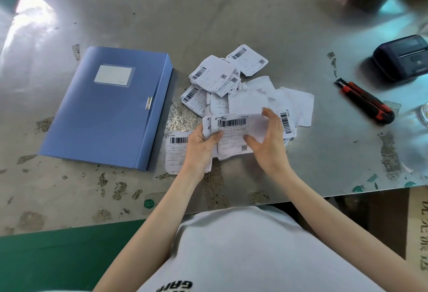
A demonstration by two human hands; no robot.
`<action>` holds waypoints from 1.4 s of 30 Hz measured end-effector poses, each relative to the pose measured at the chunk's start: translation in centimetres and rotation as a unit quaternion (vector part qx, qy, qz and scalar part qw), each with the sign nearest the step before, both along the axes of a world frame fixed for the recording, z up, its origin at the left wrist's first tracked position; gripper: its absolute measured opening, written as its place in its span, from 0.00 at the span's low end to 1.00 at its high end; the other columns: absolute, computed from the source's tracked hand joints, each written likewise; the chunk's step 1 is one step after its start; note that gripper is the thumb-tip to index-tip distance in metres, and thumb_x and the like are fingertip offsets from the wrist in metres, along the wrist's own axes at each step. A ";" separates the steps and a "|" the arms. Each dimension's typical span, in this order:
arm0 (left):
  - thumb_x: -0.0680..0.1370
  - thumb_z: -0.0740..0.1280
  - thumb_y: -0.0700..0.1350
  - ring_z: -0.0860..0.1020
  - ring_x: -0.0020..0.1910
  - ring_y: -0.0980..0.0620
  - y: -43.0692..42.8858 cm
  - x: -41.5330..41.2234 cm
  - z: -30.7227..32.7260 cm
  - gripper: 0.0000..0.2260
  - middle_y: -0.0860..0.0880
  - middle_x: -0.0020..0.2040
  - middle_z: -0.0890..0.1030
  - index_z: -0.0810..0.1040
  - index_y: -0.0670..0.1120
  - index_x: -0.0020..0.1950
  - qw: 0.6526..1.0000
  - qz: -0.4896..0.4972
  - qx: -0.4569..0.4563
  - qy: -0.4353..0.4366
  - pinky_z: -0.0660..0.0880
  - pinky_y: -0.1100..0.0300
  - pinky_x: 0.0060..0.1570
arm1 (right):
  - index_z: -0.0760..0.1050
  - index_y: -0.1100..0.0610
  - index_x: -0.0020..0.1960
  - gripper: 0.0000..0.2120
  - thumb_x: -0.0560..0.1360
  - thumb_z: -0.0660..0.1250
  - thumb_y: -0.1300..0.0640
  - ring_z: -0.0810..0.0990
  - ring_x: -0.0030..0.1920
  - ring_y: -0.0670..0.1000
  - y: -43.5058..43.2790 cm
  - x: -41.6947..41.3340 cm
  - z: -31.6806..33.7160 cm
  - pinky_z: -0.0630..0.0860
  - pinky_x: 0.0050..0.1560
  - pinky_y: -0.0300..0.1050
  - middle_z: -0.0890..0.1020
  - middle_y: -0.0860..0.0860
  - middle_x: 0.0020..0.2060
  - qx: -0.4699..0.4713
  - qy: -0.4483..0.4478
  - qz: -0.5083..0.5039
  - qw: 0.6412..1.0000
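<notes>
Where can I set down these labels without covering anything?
Widest bare table lies beyond the blue folder and the label pile. A narrower strip runs between the pile and the utility knife. Crowded: under the left hand and right hand, where the held labels overlap loose ones, and near the black printer.
</notes>
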State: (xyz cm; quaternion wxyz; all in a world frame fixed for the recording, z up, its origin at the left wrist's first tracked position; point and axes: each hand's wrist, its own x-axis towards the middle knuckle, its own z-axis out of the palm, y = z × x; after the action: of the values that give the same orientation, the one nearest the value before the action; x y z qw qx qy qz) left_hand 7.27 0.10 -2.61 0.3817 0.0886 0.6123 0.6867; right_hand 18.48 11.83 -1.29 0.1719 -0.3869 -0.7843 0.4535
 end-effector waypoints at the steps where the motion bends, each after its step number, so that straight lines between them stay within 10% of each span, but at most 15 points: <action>1: 0.75 0.68 0.34 0.82 0.53 0.50 0.0 0.1 0.1 0.13 0.49 0.51 0.85 0.76 0.38 0.60 1.000 -0.001 0.006 0.006 0.79 0.59 0.50 | 0.63 0.55 0.68 0.30 0.71 0.71 0.64 0.68 0.61 0.47 0.4 0.2 0.0 0.64 0.63 0.35 0.71 0.47 0.59 -0.076 0.022 -0.022 0.997; 6: 0.73 0.70 0.35 0.81 0.51 0.50 0.1 0.6 0.6 0.11 0.49 0.49 0.84 0.82 0.51 0.49 0.998 -0.034 0.047 0.036 0.77 0.57 0.53 | 0.74 0.41 0.45 0.20 0.71 0.67 0.69 0.75 0.44 0.45 0.5 1.7 -0.3 0.71 0.45 0.34 0.79 0.38 0.40 -0.155 0.094 -0.032 0.983; 11: 0.73 0.70 0.31 0.78 0.53 0.47 0.1 1.2 0.5 0.16 0.46 0.50 0.81 0.77 0.48 0.54 0.997 -0.056 0.036 0.032 0.74 0.46 0.59 | 0.72 0.49 0.51 0.18 0.72 0.64 0.71 0.75 0.48 0.49 -0.3 1.8 -0.7 0.71 0.49 0.40 0.78 0.48 0.46 -0.158 0.099 -0.021 0.982; 18: 0.73 0.65 0.28 0.78 0.48 0.58 0.5 2.1 1.4 0.18 0.57 0.46 0.82 0.77 0.48 0.54 0.992 -0.059 0.024 0.106 0.75 0.63 0.51 | 0.74 0.47 0.47 0.17 0.70 0.64 0.70 0.77 0.43 0.39 -1.0 0.4 0.5 0.71 0.46 0.31 0.79 0.41 0.41 -0.110 0.132 -0.013 0.985; 23: 0.72 0.64 0.27 0.78 0.52 0.55 0.0 1.9 0.6 0.20 0.50 0.51 0.80 0.74 0.48 0.57 0.995 -0.042 0.015 0.084 0.75 0.58 0.55 | 0.73 0.48 0.48 0.18 0.70 0.65 0.71 0.78 0.45 0.43 -0.6 0.4 0.1 0.73 0.50 0.36 0.80 0.45 0.43 -0.116 0.131 -0.015 0.984; 34: 0.79 0.65 0.40 0.81 0.48 0.53 -1.2 0.7 -1.1 0.03 0.50 0.48 0.83 0.78 0.45 0.50 0.989 -0.031 -0.070 0.125 0.78 0.56 0.51 | 0.74 0.49 0.45 0.11 0.72 0.67 0.66 0.78 0.41 0.55 -0.1 -0.6 -0.2 0.76 0.46 0.58 0.81 0.57 0.41 -0.167 0.127 -0.027 0.977; 42: 0.79 0.64 0.42 0.81 0.44 0.51 -4.7 -0.6 -0.3 0.02 0.49 0.47 0.83 0.75 0.46 0.50 0.970 0.069 -0.159 0.171 0.79 0.56 0.41 | 0.72 0.48 0.49 0.15 0.73 0.68 0.67 0.80 0.40 0.51 -1.2 -2.6 -0.7 0.79 0.47 0.52 0.81 0.52 0.40 -0.201 0.094 -0.020 0.975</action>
State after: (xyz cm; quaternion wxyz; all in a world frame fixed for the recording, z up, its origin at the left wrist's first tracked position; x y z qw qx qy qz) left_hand 6.68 -4.64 -2.86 0.2321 0.1008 0.7746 0.5796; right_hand 15.87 10.59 -1.98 0.1727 -0.3846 -0.6492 0.6331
